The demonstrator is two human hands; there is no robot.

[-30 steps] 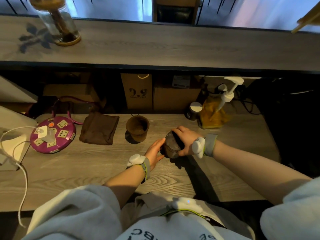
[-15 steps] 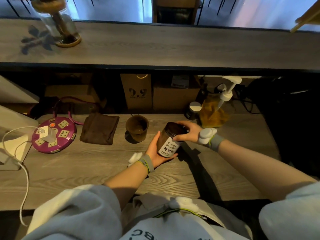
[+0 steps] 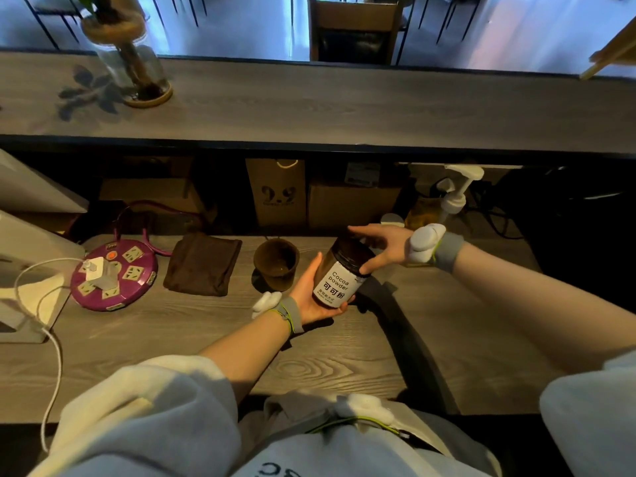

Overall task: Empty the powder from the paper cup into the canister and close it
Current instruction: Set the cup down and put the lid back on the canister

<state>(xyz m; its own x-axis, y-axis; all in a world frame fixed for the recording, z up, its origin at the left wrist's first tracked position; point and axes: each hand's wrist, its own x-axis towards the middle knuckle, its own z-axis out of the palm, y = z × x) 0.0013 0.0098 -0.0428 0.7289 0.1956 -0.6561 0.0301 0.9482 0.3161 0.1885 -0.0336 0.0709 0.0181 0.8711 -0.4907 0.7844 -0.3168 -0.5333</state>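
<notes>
Dark cocoa powder canister with a white label [image 3: 340, 273], tilted and lifted between both hands.

The left hand [image 3: 311, 296] cups its lower body from below; the right hand [image 3: 380, 244] pinches the dark lid. Just left of the hands, slightly farther away, the brown paper cup [image 3: 275, 265] stands upright on the wooden counter [image 3: 155, 335].

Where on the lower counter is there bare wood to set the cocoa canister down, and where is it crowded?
Bare wood lies on the counter right of the canister, under the right hand, and along the near edge in front of the left hand. The left side is crowded: power strip, folded brown cloth and paper cup side by side; the pump bottle fills the back right.
</notes>
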